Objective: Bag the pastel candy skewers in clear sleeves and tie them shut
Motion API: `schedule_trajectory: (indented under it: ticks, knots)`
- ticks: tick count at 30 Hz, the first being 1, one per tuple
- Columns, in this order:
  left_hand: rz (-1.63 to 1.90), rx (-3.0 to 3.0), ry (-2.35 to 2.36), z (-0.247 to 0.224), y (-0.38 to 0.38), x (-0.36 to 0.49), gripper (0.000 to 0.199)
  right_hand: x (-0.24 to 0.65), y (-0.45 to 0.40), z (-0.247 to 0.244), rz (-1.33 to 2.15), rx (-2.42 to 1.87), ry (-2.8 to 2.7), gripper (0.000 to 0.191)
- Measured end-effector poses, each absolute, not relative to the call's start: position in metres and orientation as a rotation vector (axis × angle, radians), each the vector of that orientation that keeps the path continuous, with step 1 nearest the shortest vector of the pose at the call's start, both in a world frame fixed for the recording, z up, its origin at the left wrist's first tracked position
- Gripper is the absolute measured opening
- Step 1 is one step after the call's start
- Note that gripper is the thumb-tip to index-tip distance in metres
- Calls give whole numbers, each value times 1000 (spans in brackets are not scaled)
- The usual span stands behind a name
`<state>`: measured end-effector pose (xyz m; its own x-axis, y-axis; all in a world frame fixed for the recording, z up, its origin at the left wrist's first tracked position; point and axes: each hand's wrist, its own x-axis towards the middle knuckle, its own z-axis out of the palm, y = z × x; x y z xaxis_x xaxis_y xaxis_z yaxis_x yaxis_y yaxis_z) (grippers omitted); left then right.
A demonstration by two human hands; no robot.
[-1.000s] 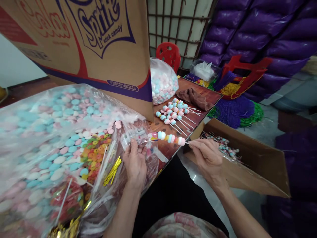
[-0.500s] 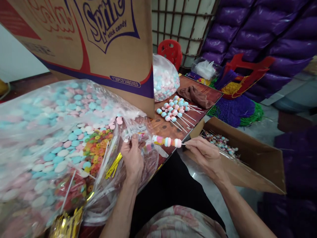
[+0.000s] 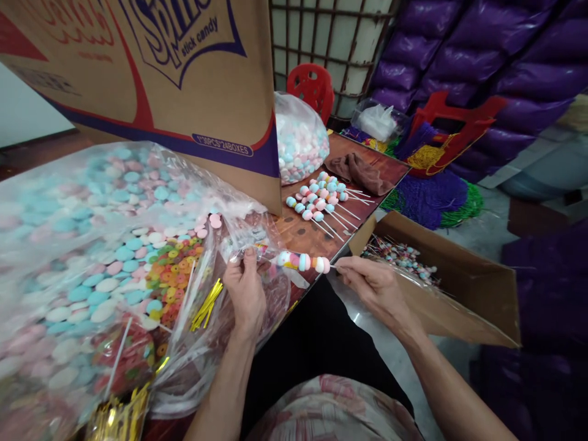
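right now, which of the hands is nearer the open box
Right. The right hand is by the left end of the open box, pinching a candy stick; the left hand is farther left, holding a clear wrapper.

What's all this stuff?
Table: one, brown, middle
Held candy: one, pastel, middle
Wrapper: one, clear, middle
Candy sticks: many, pastel, table
Big bag: one, clear, left
Round bag: one, clear, table
Ring sweets: many, multicoloured, left
Ties: many, gold, left
Carton: one, brown, table
Open box: one, brown, right
Cloth: one, brown, table
Chair: one, red, behind table
Strings: many, multicoloured, floor
Packs: many, purple, back
Cage: one, brown, back
Left hand: one, bare, holding wrapper
Right hand: one, bare, holding candy
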<state>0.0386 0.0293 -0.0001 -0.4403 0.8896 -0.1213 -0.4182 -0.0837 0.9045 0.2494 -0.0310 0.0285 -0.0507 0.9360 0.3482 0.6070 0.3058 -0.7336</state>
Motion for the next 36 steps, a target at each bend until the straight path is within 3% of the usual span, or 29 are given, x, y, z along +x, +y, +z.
schedule_trajectory:
  ticks: [10,17,25,36]
  knots:
    - [1641,568,1214,-8,26,41,33,247,-34,28,451,-1478,-1927,25]
    - [1670,507,1184,-6,25,43,36,245,-36,27,134,-1463,-2019,28]
    - [1638,374,1094,-5,25,44,47,242,-40,21,273,-1480,-1944,25]
    - [1465,386,873,5,20,60,35,228,-38,13,59,-1347,-2119,24]
